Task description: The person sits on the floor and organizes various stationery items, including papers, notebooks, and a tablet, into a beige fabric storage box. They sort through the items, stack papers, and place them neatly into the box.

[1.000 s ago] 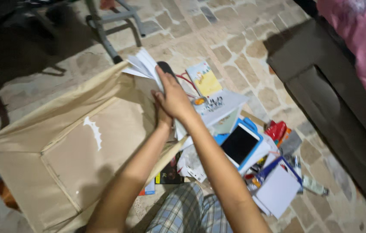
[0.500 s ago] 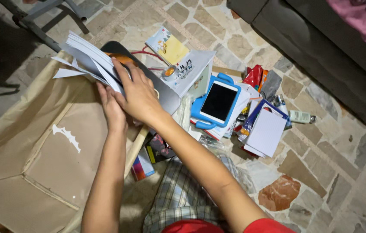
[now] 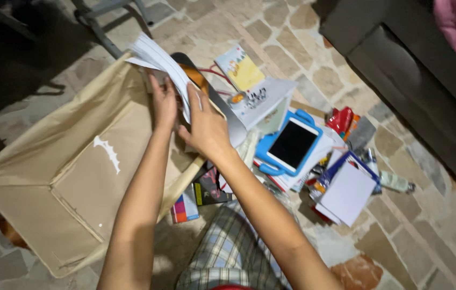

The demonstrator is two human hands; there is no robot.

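Note:
A stack of white papers (image 3: pixel 160 59) stands on edge against the right wall of a beige fabric box (image 3: pixel 40 177). My left hand (image 3: pixel 164 103) grips the stack from its left side, inside the box. My right hand (image 3: pixel 205 124) presses on the stack from the right, with a dark grey flat object (image 3: pixel 230 121) and something orange (image 3: pixel 194 78) just behind the papers. The lower part of the stack is hidden by my hands.
On the stone floor right of the box lies a pile: a tablet in a blue case (image 3: pixel 291 145), a yellow-covered notebook (image 3: pixel 241 67), a white notepad (image 3: pixel 347 193), a red packet (image 3: pixel 342 119), small books (image 3: pixel 195 196). A dark sofa base (image 3: pixel 416 80) runs along the right. Metal chair legs (image 3: pixel 104 27) stand behind the box.
The view has swung. My left hand has come up from under my right onto the left side of the paper stack, which now stands more upright at the box wall.

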